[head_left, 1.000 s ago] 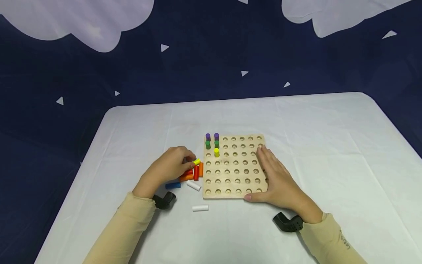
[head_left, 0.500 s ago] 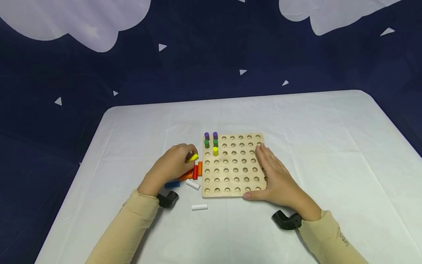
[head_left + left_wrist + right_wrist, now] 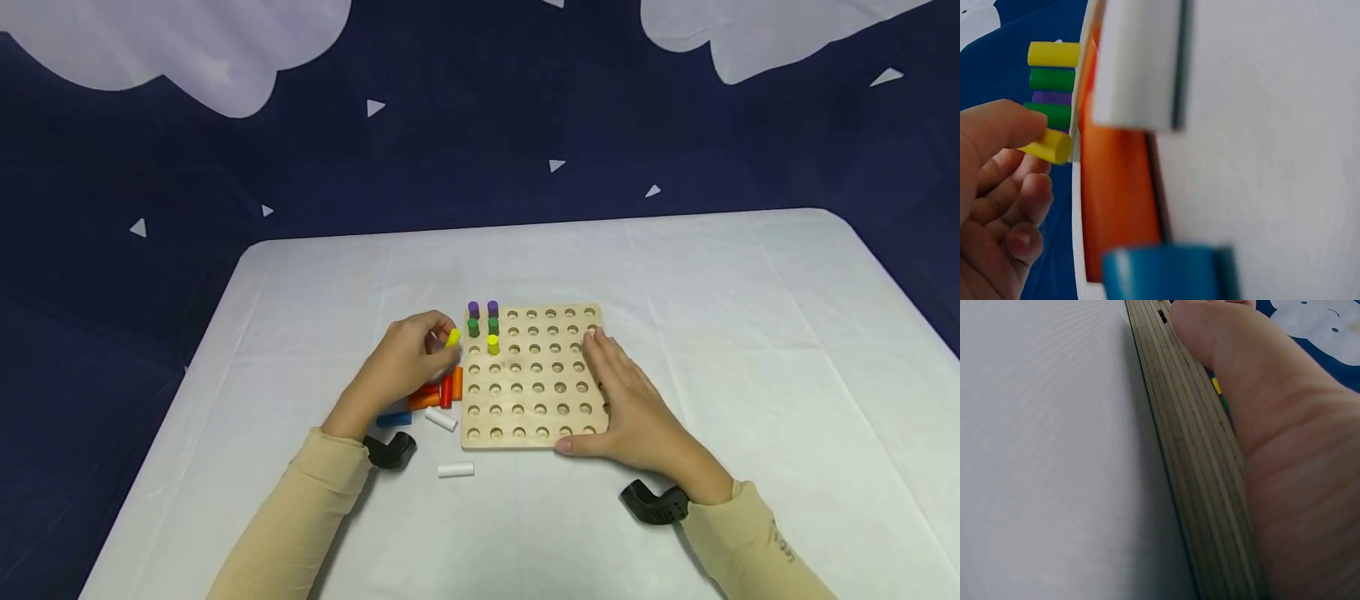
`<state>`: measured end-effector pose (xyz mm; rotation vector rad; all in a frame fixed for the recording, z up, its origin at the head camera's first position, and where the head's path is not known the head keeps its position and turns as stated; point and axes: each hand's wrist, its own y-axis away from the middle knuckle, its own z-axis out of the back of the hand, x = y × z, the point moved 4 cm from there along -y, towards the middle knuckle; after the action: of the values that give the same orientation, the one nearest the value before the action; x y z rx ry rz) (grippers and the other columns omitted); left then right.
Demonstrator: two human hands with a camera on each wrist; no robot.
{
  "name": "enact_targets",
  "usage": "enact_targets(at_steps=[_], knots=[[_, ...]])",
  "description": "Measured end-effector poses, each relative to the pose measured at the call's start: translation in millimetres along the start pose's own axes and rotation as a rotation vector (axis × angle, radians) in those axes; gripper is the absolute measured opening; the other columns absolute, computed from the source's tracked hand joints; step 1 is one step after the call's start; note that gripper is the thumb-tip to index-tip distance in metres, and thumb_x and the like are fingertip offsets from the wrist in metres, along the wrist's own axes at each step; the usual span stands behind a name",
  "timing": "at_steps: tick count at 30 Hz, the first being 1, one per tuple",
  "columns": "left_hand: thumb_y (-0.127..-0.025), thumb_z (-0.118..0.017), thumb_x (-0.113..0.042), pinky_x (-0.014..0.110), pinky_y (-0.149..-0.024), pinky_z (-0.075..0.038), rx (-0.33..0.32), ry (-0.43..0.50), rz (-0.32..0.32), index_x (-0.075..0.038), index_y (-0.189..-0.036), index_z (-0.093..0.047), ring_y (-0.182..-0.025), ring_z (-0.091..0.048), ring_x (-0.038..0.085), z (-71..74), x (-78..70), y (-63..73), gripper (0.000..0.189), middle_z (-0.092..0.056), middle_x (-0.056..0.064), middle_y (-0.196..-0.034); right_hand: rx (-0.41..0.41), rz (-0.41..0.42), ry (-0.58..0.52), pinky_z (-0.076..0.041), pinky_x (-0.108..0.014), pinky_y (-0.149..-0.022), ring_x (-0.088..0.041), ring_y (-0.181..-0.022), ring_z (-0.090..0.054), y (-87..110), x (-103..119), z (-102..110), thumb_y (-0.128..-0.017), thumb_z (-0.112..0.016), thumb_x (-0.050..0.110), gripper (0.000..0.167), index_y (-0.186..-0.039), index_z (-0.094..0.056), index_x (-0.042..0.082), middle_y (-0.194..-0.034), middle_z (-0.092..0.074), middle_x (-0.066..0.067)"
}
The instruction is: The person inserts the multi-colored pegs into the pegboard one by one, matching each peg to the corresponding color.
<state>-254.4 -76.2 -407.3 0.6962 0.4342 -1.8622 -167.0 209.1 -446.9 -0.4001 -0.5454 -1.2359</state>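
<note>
Yellow peg (image 3: 1051,147) is pinched between thumb and forefinger of the left hand (image 3: 408,358); from the head view I see it just beside the left edge of the pegboard (image 3: 527,378). The right hand (image 3: 639,421) rests along the opposite edge, its fingers rather straight. Near the left wrist I see red (image 3: 446,392), blue (image 3: 394,420) and white pegs (image 3: 441,418) lying.

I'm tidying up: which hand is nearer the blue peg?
Left: the left hand is just beyond the blue peg; the right hand, at the right edge of the pegboard.
</note>
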Motion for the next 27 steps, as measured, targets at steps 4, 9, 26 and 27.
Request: enact_targets(at_steps=[4,9,26,27], knots=[[-0.089,-0.076,-0.024,0.029,-0.065,-0.048,-0.071,0.028,-0.015,-0.013,-0.103,-0.066,-0.076,-0.057,0.016,-0.7,-5.1,-0.5,0.021,-0.065,0.001,-0.085,-0.003,0.003,0.001,-0.009,-0.06,-0.121,-0.035,-0.155,-0.002,0.3,-0.3,0.0,-0.059,-0.082,0.072,0.14,-0.16,0.0,0.02,-0.168,0.004,-0.004],[-0.086,-0.079,-0.023,0.028,-0.063,-0.048,-0.131,0.026,-0.048,-0.012,-0.101,-0.069,-0.072,-0.058,0.015,-4.3,-11.2,-0.8,0.02,-0.068,0.001,-0.083,-0.005,0.005,-0.003,-0.009,-0.06,-0.12,-0.036,-0.155,-0.002,0.0,0.1,-0.3,-0.059,-0.081,0.073,0.14,-0.161,0.0,0.021,-0.168,0.003,-0.004],[-0.087,-0.078,-0.022,0.026,-0.064,-0.049,-0.102,-0.004,-0.068,-0.012,-0.103,-0.07,-0.071,-0.058,0.014,-11.2,-15.1,-4.5,0.021,-0.068,0.001,-0.081,0.0,0.002,0.003,-0.009,-0.06,-0.121,-0.035,-0.155,-0.001,0.9,0.0,0.4,-0.059,-0.081,0.073,0.14,-0.16,0.001,0.022,-0.168,0.003,-0.005],[-0.086,-0.078,-0.021,0.027,-0.064,-0.049,-0.101,-0.003,-0.071,-0.012,-0.102,-0.07,-0.071,-0.058,0.014,-11.4,-15.1,-4.7,0.02,-0.068,0.001,-0.081,0.0,0.002,0.002,-0.009,-0.06,-0.121,-0.035,-0.155,-0.001,0.8,0.2,0.6,-0.059,-0.082,0.072,0.14,-0.16,0.0,0.022,-0.168,0.003,-0.006]])
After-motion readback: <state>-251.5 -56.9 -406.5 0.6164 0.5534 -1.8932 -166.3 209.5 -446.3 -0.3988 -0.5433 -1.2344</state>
